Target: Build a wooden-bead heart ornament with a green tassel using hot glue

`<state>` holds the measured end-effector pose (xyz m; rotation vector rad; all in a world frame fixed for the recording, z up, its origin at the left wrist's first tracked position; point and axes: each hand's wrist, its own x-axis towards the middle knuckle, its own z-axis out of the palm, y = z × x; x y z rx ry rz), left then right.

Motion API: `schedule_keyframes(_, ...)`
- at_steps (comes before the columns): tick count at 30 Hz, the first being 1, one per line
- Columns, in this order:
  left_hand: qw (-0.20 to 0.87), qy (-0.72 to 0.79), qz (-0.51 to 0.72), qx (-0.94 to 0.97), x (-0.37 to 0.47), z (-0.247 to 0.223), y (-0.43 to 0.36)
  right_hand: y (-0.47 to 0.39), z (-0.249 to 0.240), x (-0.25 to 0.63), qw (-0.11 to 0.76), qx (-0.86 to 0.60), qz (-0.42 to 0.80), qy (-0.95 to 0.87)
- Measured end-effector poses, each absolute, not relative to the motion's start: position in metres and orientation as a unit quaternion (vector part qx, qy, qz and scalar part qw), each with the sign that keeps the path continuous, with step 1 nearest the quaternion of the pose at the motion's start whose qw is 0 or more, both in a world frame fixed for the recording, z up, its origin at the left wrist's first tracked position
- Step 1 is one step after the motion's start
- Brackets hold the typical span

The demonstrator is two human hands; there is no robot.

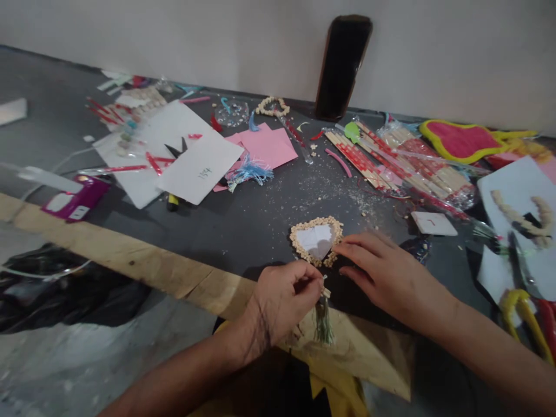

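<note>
A small heart-shaped piece [316,238] lies on the dark table, its white centre ringed by a border of beige, bead-like bits. My left hand [286,295] is just below its pointed lower end, thumb and forefinger pinched on the top of a tassel. Pale green threads of the tassel [324,323] hang over the table's front edge, under a small beige bit. On the heart's right side, my right hand [382,266] has its fingers stretched out and apart, the fingertips at the beaded border. Whether they press on it is hard to see.
Behind lie white sheets [197,168], pink paper [273,147], a blue tassel [249,172] and bundled wooden sticks [356,156]. A phone [343,66] leans against the wall. Scissors with yellow handles [516,307] are at right, a purple object [78,200] at left.
</note>
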<state>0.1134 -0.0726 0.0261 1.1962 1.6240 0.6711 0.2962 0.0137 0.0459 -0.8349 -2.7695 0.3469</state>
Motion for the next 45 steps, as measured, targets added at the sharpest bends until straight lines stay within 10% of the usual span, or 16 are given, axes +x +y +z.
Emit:
schedule_keyframes(9, 0.654, 0.600, 0.364, 0.284, 0.130, 0.026, -0.081, -0.053, 0.035, 0.290, 0.219, -0.404, 0.191, -0.867)
schedule_keyframes(18, 0.388, 0.663, 0.279, 0.576, 0.112, 0.023, -0.078, -0.017, 0.036, 0.306, 0.158, -0.378, 0.030, -0.912)
schedule_keyframes(45, 0.340, 0.735, 0.183, 0.558, 0.105, 0.025, -0.067, 0.022, 0.022, 0.272, 0.088, -0.181, 0.106, -0.974)
